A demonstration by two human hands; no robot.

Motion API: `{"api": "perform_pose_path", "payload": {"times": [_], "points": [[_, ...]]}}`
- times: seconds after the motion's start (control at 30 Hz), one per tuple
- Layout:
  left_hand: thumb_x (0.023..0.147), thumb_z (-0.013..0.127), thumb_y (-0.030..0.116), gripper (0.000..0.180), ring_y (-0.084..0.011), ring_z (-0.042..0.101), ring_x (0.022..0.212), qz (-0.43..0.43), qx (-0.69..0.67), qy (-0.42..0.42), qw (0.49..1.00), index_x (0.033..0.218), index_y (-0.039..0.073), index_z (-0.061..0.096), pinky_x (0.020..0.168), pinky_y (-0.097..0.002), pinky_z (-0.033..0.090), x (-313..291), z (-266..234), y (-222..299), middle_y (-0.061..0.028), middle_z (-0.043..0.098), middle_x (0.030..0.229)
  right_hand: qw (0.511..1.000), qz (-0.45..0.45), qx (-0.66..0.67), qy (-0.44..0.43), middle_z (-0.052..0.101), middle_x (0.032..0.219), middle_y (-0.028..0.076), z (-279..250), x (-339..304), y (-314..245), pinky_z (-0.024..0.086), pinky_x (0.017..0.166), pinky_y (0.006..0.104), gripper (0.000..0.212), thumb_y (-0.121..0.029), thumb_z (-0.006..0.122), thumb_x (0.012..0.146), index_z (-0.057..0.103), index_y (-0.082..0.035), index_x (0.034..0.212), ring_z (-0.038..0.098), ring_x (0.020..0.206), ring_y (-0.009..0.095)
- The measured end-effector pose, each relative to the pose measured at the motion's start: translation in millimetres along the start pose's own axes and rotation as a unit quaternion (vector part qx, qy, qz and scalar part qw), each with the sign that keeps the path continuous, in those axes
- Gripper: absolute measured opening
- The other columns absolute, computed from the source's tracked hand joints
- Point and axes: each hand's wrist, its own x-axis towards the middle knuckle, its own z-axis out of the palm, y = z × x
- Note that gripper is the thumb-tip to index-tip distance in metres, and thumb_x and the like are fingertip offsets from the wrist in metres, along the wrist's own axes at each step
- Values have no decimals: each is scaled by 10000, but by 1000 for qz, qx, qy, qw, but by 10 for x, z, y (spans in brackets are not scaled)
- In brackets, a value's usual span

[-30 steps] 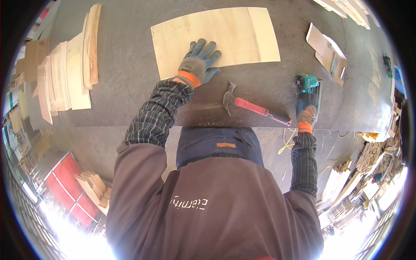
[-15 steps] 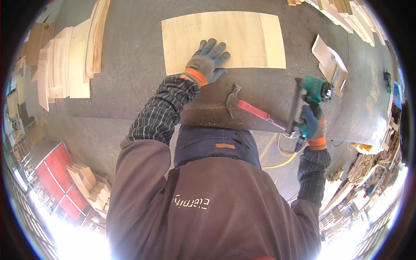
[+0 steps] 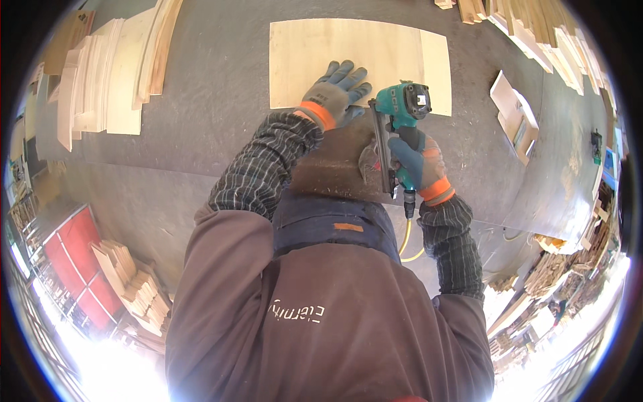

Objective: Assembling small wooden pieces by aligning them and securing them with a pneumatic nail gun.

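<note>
A pale rectangular wooden board [image 3: 348,50] lies flat on the dark worktable [image 3: 221,87]. My left hand [image 3: 333,95], in a grey glove with an orange cuff, rests on the board's near edge with its fingers spread. My right hand [image 3: 422,161], gloved alike, is wrapped round the handle of a teal pneumatic nail gun [image 3: 400,107]. The gun's head is at the board's near edge, right of my left hand; whether it touches the wood I cannot tell. A yellow air hose [image 3: 406,238] runs down from its handle. Behind the gun, the hammer [image 3: 368,161] is mostly hidden.
Thin boards are stacked at the left [image 3: 124,74], and more wood strips lie at the far right [image 3: 536,33]. A small assembly of joined wood pieces [image 3: 514,115] sits right of the board. Beyond the table's near edge stand a red panel [image 3: 82,264] and a wood pile [image 3: 130,281].
My right hand has carried the nail gun left and forward, from right of the hammer to the board's near edge. My left hand stays on the board; the whole view has shifted slightly.
</note>
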Motion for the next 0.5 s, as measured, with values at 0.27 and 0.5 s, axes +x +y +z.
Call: {"api": "perform_pose_path", "payload": {"times": [0.27, 0.5], "points": [[960, 718, 474, 598, -351, 324, 1578, -1, 16, -2, 1000, 1485, 201, 633, 1329, -509, 227, -16, 3, -17, -75, 429, 1680, 1000, -1, -8, 11, 687, 817, -8, 8, -9, -55, 509, 648, 313, 291, -311, 723, 950, 739, -49, 1077, 599, 716, 87], [966, 713, 454, 582, -359, 310, 1583, -6, 10, -11, 1000, 1483, 198, 634, 1326, -517, 230, 0, -16, 11, -81, 434, 1675, 998, -13, 0, 68, 689, 853, -6, -224, -82, 50, 498, 639, 299, 290, -278, 735, 954, 728, -38, 1116, 595, 722, 86]]}}
